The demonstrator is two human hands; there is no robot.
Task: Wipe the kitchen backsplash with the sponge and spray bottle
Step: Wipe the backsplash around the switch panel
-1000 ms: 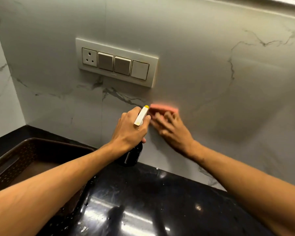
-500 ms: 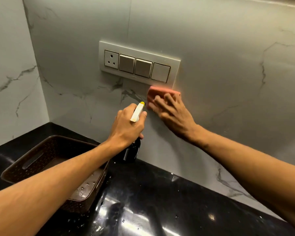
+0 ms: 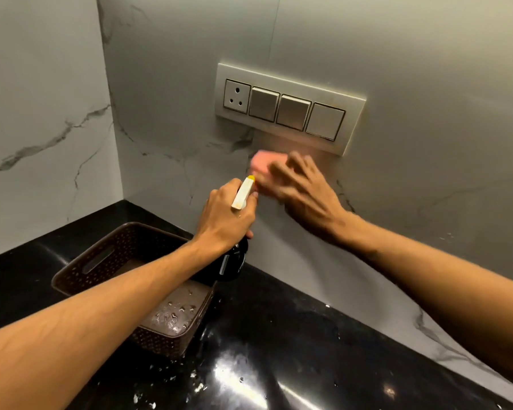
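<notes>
My right hand presses a pink sponge flat against the grey marble backsplash, just below the switch plate; both hand and sponge are motion-blurred. My left hand grips the neck of a dark spray bottle with a white head and yellow nozzle, held upright close to the wall and just left of the sponge. Most of the bottle is hidden behind my hand and wrist.
A cream switch plate with one socket and three switches sits on the wall above the sponge. A brown perforated basket stands on the wet black countertop under my left forearm. A side wall meets the backsplash at the left corner.
My right hand has slid the sponge up toward the switch plate, then left and slightly down beneath it. The left hand keeps its hold on the bottle. The view has shifted left.
</notes>
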